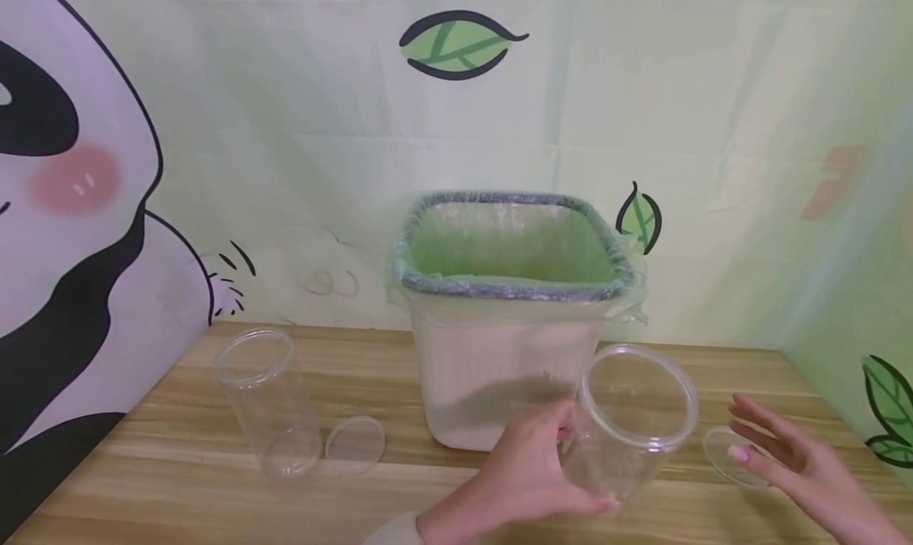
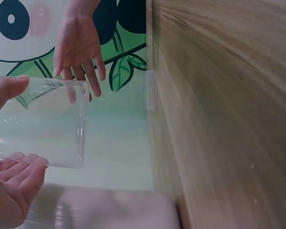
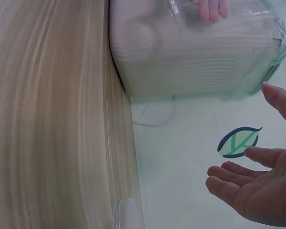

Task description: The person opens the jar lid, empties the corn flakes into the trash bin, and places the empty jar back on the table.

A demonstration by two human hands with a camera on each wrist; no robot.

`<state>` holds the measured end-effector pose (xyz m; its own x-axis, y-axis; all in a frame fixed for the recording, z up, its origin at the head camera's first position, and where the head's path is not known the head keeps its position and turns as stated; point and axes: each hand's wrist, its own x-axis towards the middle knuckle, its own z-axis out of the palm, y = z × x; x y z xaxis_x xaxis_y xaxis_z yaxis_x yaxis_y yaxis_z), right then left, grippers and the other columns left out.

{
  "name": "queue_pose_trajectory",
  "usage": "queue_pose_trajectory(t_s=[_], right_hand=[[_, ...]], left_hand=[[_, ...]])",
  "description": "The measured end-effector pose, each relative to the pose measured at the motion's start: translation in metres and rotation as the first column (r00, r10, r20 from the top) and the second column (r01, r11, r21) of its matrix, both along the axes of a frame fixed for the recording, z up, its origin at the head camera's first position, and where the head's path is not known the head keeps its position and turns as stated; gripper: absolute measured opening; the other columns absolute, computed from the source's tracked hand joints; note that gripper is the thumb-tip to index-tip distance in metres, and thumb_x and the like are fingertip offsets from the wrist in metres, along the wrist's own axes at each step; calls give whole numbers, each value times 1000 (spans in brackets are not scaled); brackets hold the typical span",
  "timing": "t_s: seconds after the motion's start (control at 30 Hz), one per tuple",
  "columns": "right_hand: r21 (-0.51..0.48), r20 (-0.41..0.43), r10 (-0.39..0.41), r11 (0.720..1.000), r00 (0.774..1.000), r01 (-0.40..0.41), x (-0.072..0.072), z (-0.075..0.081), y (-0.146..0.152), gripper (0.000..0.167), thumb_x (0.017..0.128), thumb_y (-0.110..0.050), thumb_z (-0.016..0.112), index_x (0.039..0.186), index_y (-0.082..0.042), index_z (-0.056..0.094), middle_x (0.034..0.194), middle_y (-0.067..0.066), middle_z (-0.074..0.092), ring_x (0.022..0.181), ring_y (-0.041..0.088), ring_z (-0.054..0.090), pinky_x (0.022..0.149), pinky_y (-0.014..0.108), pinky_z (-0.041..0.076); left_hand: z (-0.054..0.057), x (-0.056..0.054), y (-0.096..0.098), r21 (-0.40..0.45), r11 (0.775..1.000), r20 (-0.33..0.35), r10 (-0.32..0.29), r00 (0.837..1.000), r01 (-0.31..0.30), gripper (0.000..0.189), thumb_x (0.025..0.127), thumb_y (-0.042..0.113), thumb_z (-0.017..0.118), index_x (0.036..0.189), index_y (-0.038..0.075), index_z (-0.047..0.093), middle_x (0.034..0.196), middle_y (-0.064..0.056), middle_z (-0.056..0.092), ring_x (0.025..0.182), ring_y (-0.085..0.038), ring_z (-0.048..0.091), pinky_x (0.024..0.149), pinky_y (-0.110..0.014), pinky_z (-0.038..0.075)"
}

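My left hand (image 1: 524, 482) grips a clear plastic jar (image 1: 616, 462) from its left side, with the thumb and fingers on opposite sides of the wall. The jar has no lid on, and its round mouth faces up, tilted slightly to the right. In the left wrist view the see-through wall (image 2: 43, 124) shows nothing inside. My right hand (image 1: 809, 466) is apart from the jar, fingers spread and loosely bent, holding nothing. Below and beside its fingertips a clear round lid (image 1: 720, 454) lies on the wooden table, partly hidden by the hand.
A pale bin (image 1: 499, 363) lined with a thin green bag (image 1: 513, 244) stands behind the held jar. To the left, a second open clear jar (image 1: 267, 402) stands on the table (image 1: 178, 482), with another round lid (image 1: 357, 446) next to it. A printed cloth wall (image 1: 285, 93) closes off the back.
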<state>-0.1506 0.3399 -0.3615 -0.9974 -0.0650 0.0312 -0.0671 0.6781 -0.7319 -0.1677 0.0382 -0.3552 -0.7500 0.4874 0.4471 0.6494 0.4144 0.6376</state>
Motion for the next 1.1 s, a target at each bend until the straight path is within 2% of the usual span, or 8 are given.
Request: queue_pose_trajectory(t_s=[0.3,0.33,0.43,0.5,0.57,0.67,0.83,1.1], right_hand=[[4,0,9,1000,1000,-9,1,-8,4,67,95,-28,47,144,2,12,138,34,26,119,49,33,77,43,51],[7,-1,7,1000,1000,-6,1,-8,5,67,95,-28,47,144,2,12,138,34,26,119,47,36,77,43,51],[19,-7,-1,1000,1000,1,1,-9,8,67,94,-28,49,144,1,14,138,33,28,114,20,50,76,40,51],[33,-8,-9,999,1000,9,2,-8,9,67,94,-28,49,144,1,14,138,33,28,114,20,50,76,40,51],[30,5,-16,999,1000,16,2,-8,11,68,94,-29,49,143,2,13,138,33,27,117,25,48,76,43,51],[23,40,-30,999,999,29,2,-8,11,71,94,-32,48,144,2,10,139,35,24,121,51,29,78,50,49],[3,65,-41,999,997,41,1,-9,13,72,94,-33,49,144,3,10,139,35,22,121,52,27,78,48,49],[-4,105,-40,999,994,40,-2,-14,21,74,93,-33,50,143,4,10,139,36,21,122,53,26,81,51,47]], left_hand=[[-5,-8,23,-107,994,75,44,996,-36,67,52,39,86,109,23,55,94,17,58,84,2,52,69,-11,43],[-5,-9,25,-126,991,82,51,995,-40,67,52,39,86,109,22,55,93,17,57,83,2,51,68,-11,42],[-5,-15,31,-149,988,88,56,995,-43,65,51,40,86,105,23,55,90,17,56,81,2,50,66,-11,42],[-5,-18,35,-146,989,91,41,995,-27,60,51,39,86,99,23,54,87,17,54,80,2,49,64,-11,41],[-5,-21,40,-148,989,86,35,996,-22,60,51,39,87,98,23,53,88,18,55,80,2,49,64,-11,41],[-6,-24,48,-158,987,88,28,996,-14,63,51,38,87,102,22,54,93,17,56,84,3,50,69,-11,41],[-7,-29,60,-180,984,119,40,992,-18,78,50,35,87,119,22,53,102,15,59,91,1,51,75,-14,42],[-12,-36,72,-165,986,186,58,981,-27,80,51,31,87,123,25,51,109,13,59,94,-1,53,76,-19,45]])
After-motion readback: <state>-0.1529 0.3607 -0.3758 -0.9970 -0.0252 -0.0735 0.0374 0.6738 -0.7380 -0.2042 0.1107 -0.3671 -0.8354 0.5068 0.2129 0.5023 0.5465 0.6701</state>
